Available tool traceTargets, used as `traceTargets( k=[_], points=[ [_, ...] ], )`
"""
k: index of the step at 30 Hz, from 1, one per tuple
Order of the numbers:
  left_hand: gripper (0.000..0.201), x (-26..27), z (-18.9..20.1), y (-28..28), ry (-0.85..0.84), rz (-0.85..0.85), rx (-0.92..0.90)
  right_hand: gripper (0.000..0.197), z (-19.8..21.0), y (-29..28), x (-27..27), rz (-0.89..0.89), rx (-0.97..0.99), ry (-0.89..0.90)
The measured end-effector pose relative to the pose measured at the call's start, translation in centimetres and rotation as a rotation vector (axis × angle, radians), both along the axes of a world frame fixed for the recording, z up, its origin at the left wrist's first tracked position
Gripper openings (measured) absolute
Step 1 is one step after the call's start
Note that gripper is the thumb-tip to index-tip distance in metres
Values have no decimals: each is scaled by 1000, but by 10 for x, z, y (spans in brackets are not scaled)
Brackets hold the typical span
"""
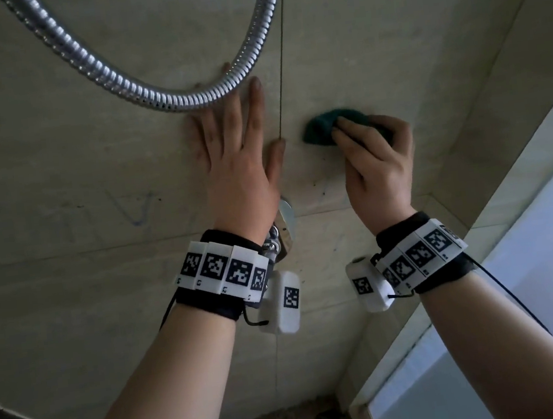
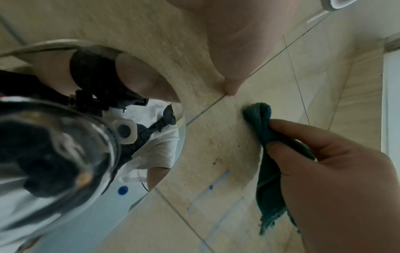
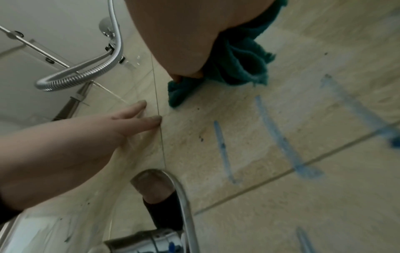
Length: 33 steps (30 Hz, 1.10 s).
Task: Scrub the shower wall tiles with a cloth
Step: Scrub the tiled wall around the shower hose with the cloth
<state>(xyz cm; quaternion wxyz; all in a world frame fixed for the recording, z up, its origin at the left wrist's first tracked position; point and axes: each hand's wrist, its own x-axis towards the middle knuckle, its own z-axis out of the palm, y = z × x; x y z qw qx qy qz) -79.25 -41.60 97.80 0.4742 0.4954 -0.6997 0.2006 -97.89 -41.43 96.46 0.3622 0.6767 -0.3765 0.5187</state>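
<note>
My right hand (image 1: 371, 150) grips a bunched dark green cloth (image 1: 322, 126) and presses it on the beige wall tile (image 1: 387, 41), just right of a vertical grout line (image 1: 280, 57). The cloth (image 2: 263, 130) hangs down past the fingers (image 2: 303, 137) in the left wrist view; its free end (image 3: 238, 59) shows bunched under the palm in the right wrist view. My left hand (image 1: 236, 145) lies flat on the tile left of the grout line, fingers straight and spread, thumb tip (image 3: 154, 119) at the line. Blue streaks (image 3: 279, 137) and dark specks mark the tile below the cloth.
A metal shower hose (image 1: 136, 84) loops across the wall just above my left fingers. A chrome mixer valve (image 1: 283, 232) sits on the wall below my left wrist, its plate (image 3: 168, 202) large in the right wrist view. A glass panel (image 1: 531, 249) stands at the right.
</note>
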Motion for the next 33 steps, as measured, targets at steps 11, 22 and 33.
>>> traceTargets(
  k=[11, 22, 33],
  points=[
    [61, -14, -1, -4, 113, 34, -51, 52, -2, -3, 8, -60, 65, 203],
    [69, -26, -1, 1, 168, 66, -1, 34, -44, 4, -7, -42, 97, 568],
    [68, -33, -7, -2, 235, 18, -13, 53, -21, 16, 2, -154, 178, 327]
  ],
)
